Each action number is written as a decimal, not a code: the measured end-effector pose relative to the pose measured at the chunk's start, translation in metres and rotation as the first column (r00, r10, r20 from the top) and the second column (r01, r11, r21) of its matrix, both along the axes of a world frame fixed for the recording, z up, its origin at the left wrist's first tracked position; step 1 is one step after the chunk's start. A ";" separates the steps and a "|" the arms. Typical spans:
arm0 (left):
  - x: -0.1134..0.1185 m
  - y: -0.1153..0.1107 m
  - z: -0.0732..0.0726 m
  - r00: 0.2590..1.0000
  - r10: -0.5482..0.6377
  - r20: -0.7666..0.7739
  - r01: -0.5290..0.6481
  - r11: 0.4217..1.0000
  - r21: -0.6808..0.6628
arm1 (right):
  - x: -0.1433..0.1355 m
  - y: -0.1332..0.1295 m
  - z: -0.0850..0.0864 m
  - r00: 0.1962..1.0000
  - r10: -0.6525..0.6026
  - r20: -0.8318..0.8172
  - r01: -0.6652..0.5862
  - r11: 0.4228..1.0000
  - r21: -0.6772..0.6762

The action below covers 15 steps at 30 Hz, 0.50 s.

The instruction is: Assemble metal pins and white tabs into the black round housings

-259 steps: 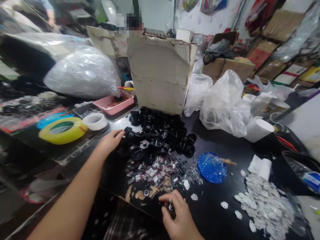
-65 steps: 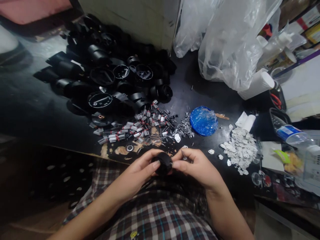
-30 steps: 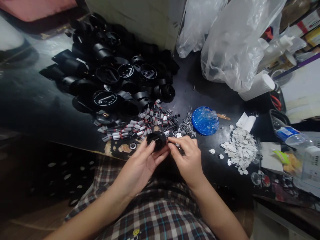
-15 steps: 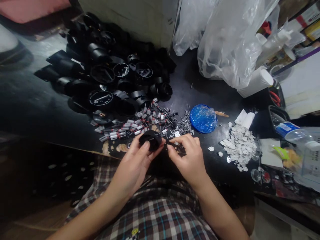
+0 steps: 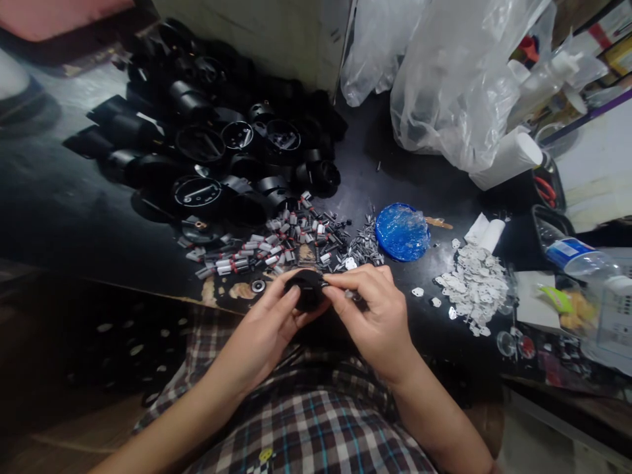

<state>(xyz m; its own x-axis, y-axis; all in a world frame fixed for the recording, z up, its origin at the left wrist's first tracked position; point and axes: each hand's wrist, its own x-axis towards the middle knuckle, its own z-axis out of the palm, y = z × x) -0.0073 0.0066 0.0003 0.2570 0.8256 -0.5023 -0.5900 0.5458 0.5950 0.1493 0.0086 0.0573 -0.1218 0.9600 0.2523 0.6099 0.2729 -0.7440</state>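
Near the table's front edge, my left hand (image 5: 274, 329) holds a round black plastic part (image 5: 307, 289), thumb on its face. My right hand (image 5: 370, 306) is at the part's right side, thumb and forefinger pinched on a small dark piece (image 5: 323, 284) that touches it. More small pieces show under my right fingers, too blurred to tell. Just beyond the hands lie a heap of small grey and red cylinders (image 5: 257, 250) and a pile of thin metal pins (image 5: 364, 247). A metal ring (image 5: 257, 286) lies left of the black part.
Many black round housings (image 5: 200, 141) are heaped at the back left. A blue lid (image 5: 402, 232) with clear film lies right of centre, near a pile of white flat pieces (image 5: 471, 286). Plastic bags (image 5: 444, 85) stand behind; a bottle (image 5: 577, 257) lies at the right.
The black part has turned and shifted slightly right and down in my left hand. My right fingertips have moved left, up against its side. The metal ring is now more exposed.
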 end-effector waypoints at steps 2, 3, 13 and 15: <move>-0.003 -0.001 -0.001 0.999 -0.016 -0.044 0.017 1.000 0.023 | -0.001 0.003 0.003 0.999 0.015 0.039 -0.013 0.999 -0.032; -0.004 -0.001 -0.001 0.998 -0.018 -0.063 0.020 0.999 0.033 | -0.001 0.004 0.003 0.999 0.011 0.043 -0.009 0.998 -0.059; -0.003 0.000 0.001 0.998 -0.048 -0.030 0.047 0.999 -0.019 | 0.001 0.000 0.000 0.995 0.043 -0.091 -0.056 0.987 -0.148; -0.005 0.001 0.002 0.997 -0.082 0.006 0.082 0.996 -0.026 | 0.002 0.000 0.002 0.987 0.059 -0.150 -0.087 0.979 -0.185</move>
<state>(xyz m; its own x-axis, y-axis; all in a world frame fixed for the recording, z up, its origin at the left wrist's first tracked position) -0.0124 0.0081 0.0026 0.3254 0.7884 -0.5221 -0.5455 0.6075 0.5774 0.1512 0.0086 0.0596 -0.1695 0.9818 0.0856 0.4772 0.1578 -0.8645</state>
